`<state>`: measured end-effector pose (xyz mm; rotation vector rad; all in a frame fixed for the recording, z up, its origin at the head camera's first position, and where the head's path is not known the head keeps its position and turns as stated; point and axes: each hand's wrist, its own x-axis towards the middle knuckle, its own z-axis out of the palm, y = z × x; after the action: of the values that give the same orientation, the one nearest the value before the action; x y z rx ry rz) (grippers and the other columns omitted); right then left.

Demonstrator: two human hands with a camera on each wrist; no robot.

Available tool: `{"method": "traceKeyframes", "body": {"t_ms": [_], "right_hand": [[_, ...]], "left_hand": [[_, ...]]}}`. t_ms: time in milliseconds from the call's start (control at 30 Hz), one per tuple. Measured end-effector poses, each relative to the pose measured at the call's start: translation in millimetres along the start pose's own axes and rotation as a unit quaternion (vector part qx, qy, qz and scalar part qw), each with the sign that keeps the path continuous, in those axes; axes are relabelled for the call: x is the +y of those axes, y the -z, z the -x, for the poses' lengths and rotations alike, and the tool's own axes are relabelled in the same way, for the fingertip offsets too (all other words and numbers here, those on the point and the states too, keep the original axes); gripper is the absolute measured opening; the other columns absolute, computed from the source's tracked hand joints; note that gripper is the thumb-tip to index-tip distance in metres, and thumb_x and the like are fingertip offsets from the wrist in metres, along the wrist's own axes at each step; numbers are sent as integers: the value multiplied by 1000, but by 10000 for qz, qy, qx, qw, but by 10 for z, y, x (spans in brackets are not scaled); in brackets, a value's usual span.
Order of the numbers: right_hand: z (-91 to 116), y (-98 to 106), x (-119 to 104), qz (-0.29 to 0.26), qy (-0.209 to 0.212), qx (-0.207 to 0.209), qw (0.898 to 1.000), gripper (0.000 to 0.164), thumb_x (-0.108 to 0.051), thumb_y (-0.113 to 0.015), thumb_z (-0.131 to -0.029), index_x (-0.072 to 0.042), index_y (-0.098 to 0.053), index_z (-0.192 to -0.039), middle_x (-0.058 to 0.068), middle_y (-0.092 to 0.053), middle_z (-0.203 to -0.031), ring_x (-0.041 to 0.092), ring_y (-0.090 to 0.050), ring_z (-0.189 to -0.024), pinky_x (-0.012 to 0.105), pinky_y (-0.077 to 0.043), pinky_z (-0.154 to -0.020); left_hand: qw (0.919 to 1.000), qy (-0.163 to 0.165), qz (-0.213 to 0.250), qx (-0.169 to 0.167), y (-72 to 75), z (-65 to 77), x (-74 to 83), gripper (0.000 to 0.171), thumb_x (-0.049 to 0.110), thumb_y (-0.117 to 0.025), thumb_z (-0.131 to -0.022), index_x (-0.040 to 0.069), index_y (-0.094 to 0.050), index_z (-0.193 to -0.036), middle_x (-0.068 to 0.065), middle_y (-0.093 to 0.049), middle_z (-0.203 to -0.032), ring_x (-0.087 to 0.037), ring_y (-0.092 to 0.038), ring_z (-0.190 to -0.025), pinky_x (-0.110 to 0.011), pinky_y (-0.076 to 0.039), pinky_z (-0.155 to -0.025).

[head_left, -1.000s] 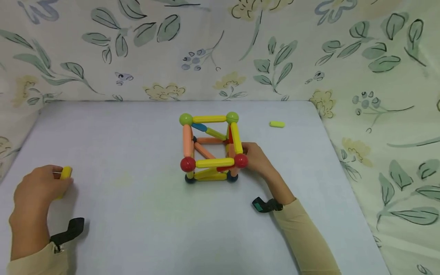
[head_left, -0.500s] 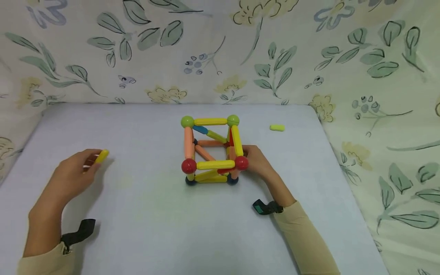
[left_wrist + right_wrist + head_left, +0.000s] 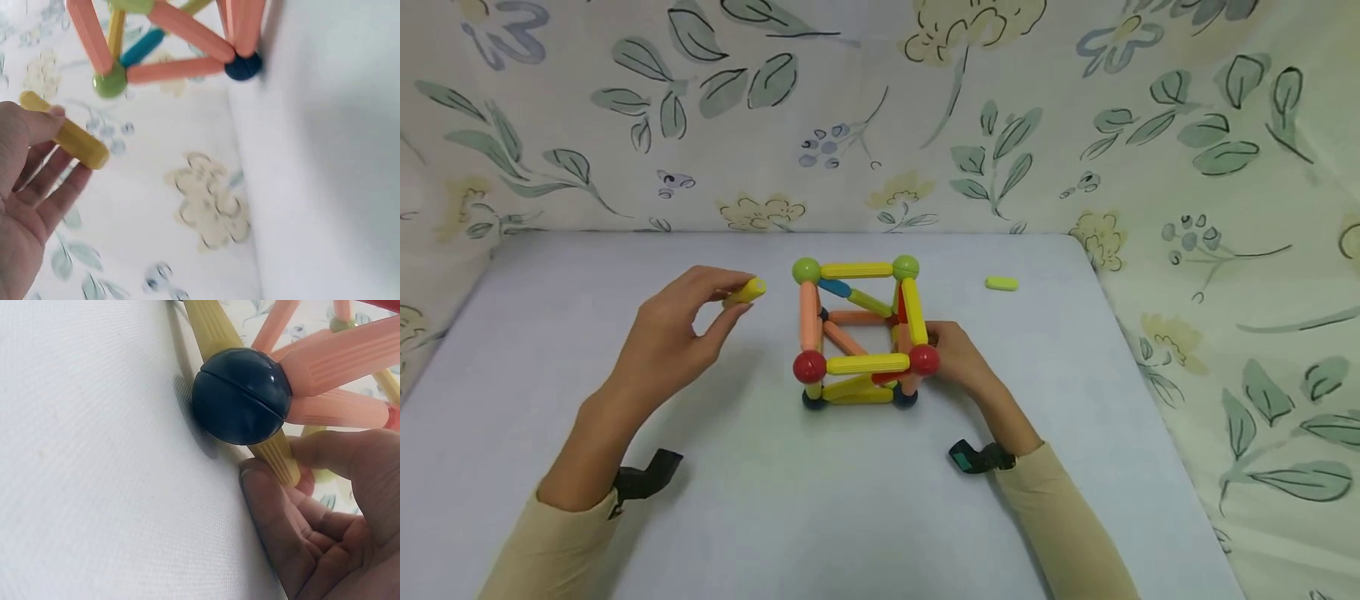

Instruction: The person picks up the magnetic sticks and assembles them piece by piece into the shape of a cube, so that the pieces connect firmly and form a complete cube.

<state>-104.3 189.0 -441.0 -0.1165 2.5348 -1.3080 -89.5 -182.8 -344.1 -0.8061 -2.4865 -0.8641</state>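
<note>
A box-shaped frame of magnetic rods and balls point(image 3: 868, 363) stands in the middle of the table, with red balls at its upper front corners and green ones behind. My left hand point(image 3: 673, 325) is raised left of it, pinching a yellow magnetic rod point(image 3: 78, 140) between thumb and fingers, apart from the frame. At the frame's lower right side, my right hand point(image 3: 958, 354) pinches a yellow rod point(image 3: 275, 456) that joins a dark blue ball point(image 3: 240, 397). In the head view those right fingertips are partly hidden behind the frame.
One loose yellow-green rod point(image 3: 1002, 283) lies on the white table point(image 3: 865, 500) to the right, beyond the right hand. A floral cloth point(image 3: 880, 117) hangs behind the table and down its right side. Each wrist wears a black strap mount point(image 3: 647, 475).
My left hand has lifted the yellow rod from the table's left side and carried it rightward and away from me, close to the frame. The right hand has kept its place.
</note>
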Motion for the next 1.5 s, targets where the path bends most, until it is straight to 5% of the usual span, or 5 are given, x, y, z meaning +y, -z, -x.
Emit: {"method": "traceKeyframes", "body": {"t_ms": [200, 367, 667, 900, 1500], "right_hand": [[14, 11, -8, 2, -5, -27, 10000, 55, -32, -87, -85, -3, -70, -129, 13, -72, -108, 29, -62, -101, 34, -53, -79], [8, 16, -19, 7, 57, -35, 10000, 54, -32, -87, -86, -4, -71, -129, 14, -73, -111, 29, -61, -102, 35, -52, -80], [-1, 0, -16, -159, -38, -75, 9998, 65, -25, -95, -76, -5, -70, -133, 12, -74, -113, 28, -62, -103, 36, -54, -82], [6, 9, 27, -263, 252, -93, 9993, 46, -33, -83, -91, -7, -73, -129, 9, -74, -101, 27, -60, -100, 35, -52, -80], [8, 19, 12, -158, 115, -78, 9998, 58, -28, -90, -83, -6, -71, -134, 11, -75, -112, 28, -61, -102, 37, -54, -83]], "left_hand": [[9935, -1140, 0, 26, -121, -325, 270, 43, -1, -85, -87, 7, -72, -127, -5, -73, -120, -19, -69, -108, -29, -59, -91], [9882, -1508, 70, -265, -215, -475, 359, 41, 0, -84, -88, 9, -72, -126, -5, -72, -121, -20, -69, -111, -40, -61, -92], [9839, -1468, 207, -998, -259, -615, 428, 41, 0, -80, -92, 14, -73, -129, -3, -70, -123, -20, -65, -113, -39, -61, -89], [9773, -1579, 213, -1397, -308, -660, 409, 35, 3, -81, -92, 16, -73, -124, -2, -70, -120, -20, -65, -112, -38, -62, -88], [9679, -1118, -279, -2235, -352, -756, 511, 30, 19, -80, -96, 21, -77, -126, 0, -70, -122, -20, -63, -116, -38, -58, -98]]}}
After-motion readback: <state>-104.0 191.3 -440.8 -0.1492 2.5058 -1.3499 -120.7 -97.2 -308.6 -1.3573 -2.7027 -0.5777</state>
